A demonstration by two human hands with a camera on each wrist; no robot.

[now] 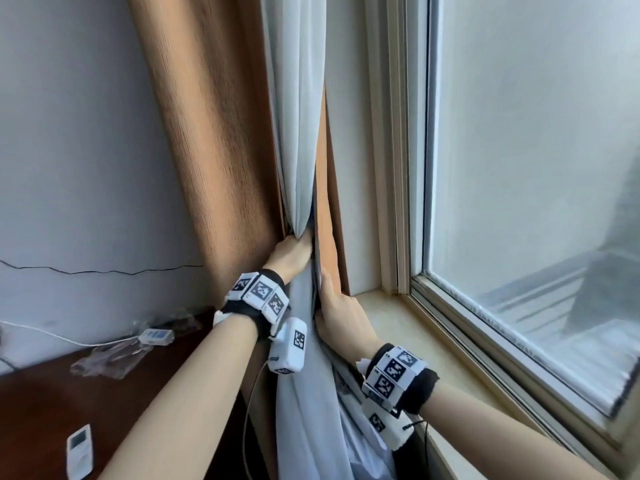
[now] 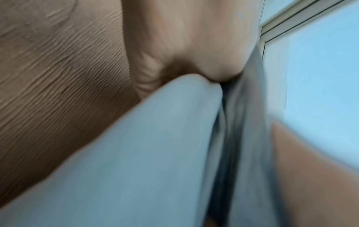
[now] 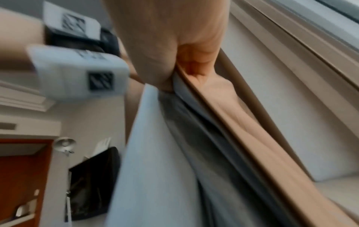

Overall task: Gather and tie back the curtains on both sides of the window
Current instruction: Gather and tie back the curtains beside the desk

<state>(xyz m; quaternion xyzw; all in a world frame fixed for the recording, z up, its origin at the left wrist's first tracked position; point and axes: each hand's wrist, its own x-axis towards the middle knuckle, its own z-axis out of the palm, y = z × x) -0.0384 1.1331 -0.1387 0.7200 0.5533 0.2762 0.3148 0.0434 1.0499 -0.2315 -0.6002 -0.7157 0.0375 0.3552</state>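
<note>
Nearest the camera, the right hand (image 1: 341,315) is gripping the edge of the brown curtain (image 1: 214,140) beside the inner end of the window sill (image 1: 408,327), thumb on the room side and fingers tucked behind the fold; the right wrist view shows that same tan edge (image 3: 239,130) running out from between thumb and palm. Just above and to its left, the left hand (image 1: 289,256) is clenching around a gathered bunch of the pale grey sheer curtain (image 1: 298,116), with the fabric fanning upward from the fist. The left wrist view is blurred but shows the sheer (image 2: 145,153) bulging out of that hand's curled grasp (image 2: 184,46). Both curtains are hanging at the left side of the window (image 1: 536,168), pulled together against the frame's corner. Lower left, a dark wooden desk (image 1: 41,403) is carrying a white remote (image 1: 79,452) near its front edge and a white adapter (image 1: 156,336) with crumpled clear plastic (image 1: 107,360) toward its back edge, by the wall.
</note>
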